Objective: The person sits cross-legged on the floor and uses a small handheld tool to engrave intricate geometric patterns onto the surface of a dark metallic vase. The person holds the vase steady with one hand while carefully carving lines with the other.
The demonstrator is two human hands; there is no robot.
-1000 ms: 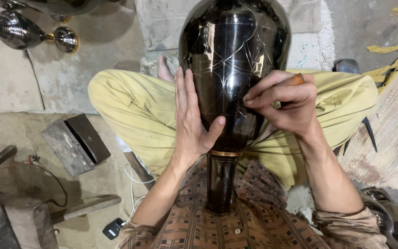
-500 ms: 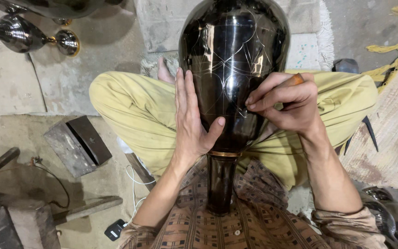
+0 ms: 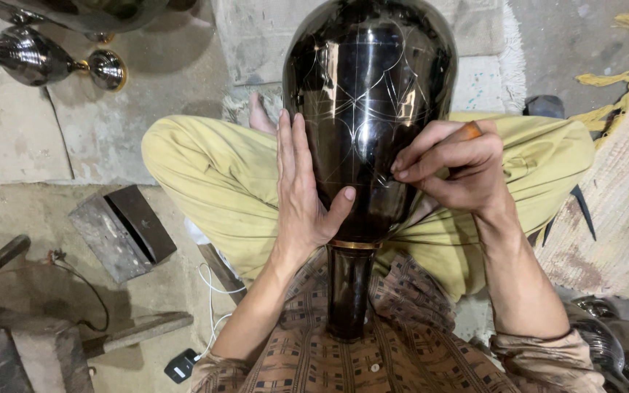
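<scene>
A large glossy black vase [image 3: 370, 94] with thin scratched line patterns lies lengthwise over my crossed legs, its narrow neck [image 3: 349, 291] pointing toward my body. My left hand [image 3: 306, 193] lies flat against the vase's left flank, fingers straight and thumb hooked across the front. My right hand [image 3: 454, 169] is curled around a small tool with an orange end [image 3: 472, 131], its tip pressed to the vase's surface near the scratched lines.
A grey metal block [image 3: 121, 231] and a hammer-like tool [image 3: 136, 333] lie on the floor at the left. Shiny metal vessels [image 3: 34, 57] rest at the upper left, another [image 3: 620, 349] at the lower right. A woven mat [image 3: 624, 204] lies at the right.
My right hand has shifted slightly along the vase surface with the tool. The left hand stays flat on the vase, which has barely moved.
</scene>
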